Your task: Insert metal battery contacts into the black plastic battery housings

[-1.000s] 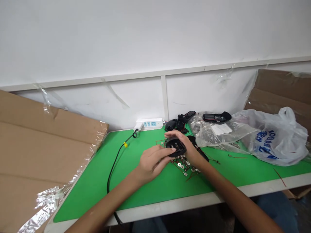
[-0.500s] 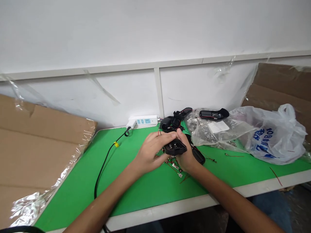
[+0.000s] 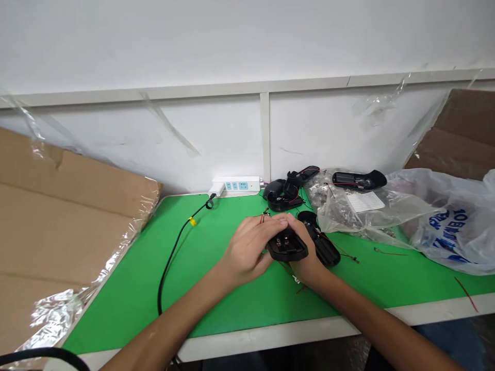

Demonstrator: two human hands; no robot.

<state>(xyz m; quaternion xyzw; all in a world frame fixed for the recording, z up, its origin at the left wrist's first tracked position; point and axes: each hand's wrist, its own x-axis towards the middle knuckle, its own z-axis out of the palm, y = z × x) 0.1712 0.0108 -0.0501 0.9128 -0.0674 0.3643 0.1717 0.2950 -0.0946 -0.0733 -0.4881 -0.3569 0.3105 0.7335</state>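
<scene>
The bench is a green work mat [image 3: 240, 309] against a white panelled wall, with a flat brown cardboard sheet [image 3: 65, 206] at the left and a white power strip [image 3: 235, 185] at the rear, feeding a thin black cable [image 3: 174, 268].

I read both hands together, clamped on a black plastic housing [image 3: 286, 246] held just above the mat. The left hand [image 3: 247, 252] lies over the housing's top and left side; the right hand [image 3: 305, 252] grips its right side, and the fingertips of the two hands touch.

Compared with the earlier frames, my view sits shifted, and the hands now cover most of the red-wired metal terminals [image 3: 296, 280]. A second black housing [image 3: 323, 247] lies on the mat, just beside the right hand. A clear plastic bag of metal parts [image 3: 340, 211] and a white printed plastic bag [image 3: 452, 226] lie to the right.
</scene>
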